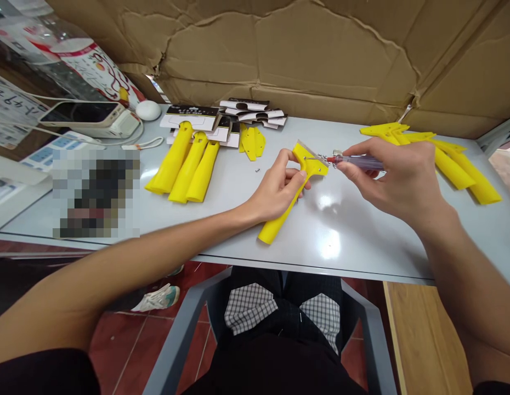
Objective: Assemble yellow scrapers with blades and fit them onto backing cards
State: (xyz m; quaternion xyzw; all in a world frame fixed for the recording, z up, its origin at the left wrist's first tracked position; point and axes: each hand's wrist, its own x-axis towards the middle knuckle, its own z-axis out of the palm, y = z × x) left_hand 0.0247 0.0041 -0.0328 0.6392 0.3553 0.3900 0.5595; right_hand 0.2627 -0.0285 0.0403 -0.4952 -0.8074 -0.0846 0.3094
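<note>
A brown cardboard sheet (288, 55) rises behind the far edge of the light grey tabletop (362, 230). Over the tabletop's right half, the right hand (403, 175) pinches a screwdriver with a translucent purplish handle (364, 161) between thumb and forefinger, the other fingers curled. Near the middle, the left hand (275, 192) closes thumb and fingers around the neck of a yellow plastic scraper with a T-shaped head (275, 225); its head projects beyond the fingertips toward the far edge, and its tubular end slants below the palm toward the near edge. The screwdriver's shaft points left across the head, its tip at a fastener hole, with small shiny metal pieces clustered around the shaft.

Toward the far right corner lies an overlapping group of yellow T-headed scrapers (456, 164), beyond the right hand. Left of centre, well apart from the left hand, are three yellow tubular plastic handles (193, 170), their narrower ends by black-and-white printed cards (197, 118) at the far edge. Just right of those cards are flat yellow plastic plates (251, 144). A tiny silver screw (257, 170) lies near the left hand.
</note>
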